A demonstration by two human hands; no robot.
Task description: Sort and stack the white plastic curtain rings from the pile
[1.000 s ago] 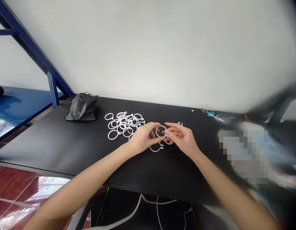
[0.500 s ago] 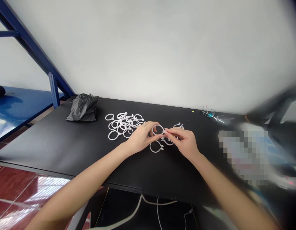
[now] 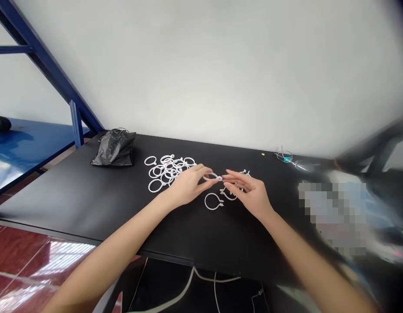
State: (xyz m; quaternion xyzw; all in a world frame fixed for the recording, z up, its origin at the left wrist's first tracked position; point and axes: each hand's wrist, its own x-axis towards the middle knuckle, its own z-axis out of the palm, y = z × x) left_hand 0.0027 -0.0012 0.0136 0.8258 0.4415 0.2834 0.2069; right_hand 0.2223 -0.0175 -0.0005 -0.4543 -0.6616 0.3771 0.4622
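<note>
Pinched between the thumb and fingers of my left hand is a white plastic shower curtain ring, tilted almost edge-on, its clasp end facing right. My right hand is just right of that clasp, thumb and fingers apart, with nothing visible between them. Below the hands lies a single ring with its ends unclasped. Several more unclasped rings are partly hidden under and behind my right hand. To the left, a heap of white rings is spread on the black table, partly covered by my left hand.
A crumpled black plastic bag sits at the back left. Eyeglasses lie near the wall at the back right. Blurred plastic packaging occupies the right side. Cables hang below the table's front edge.
My right fingers have let go of the ring's clasp end and spread apart. The ring in my left hand has tilted from face-on to nearly edge-on.
</note>
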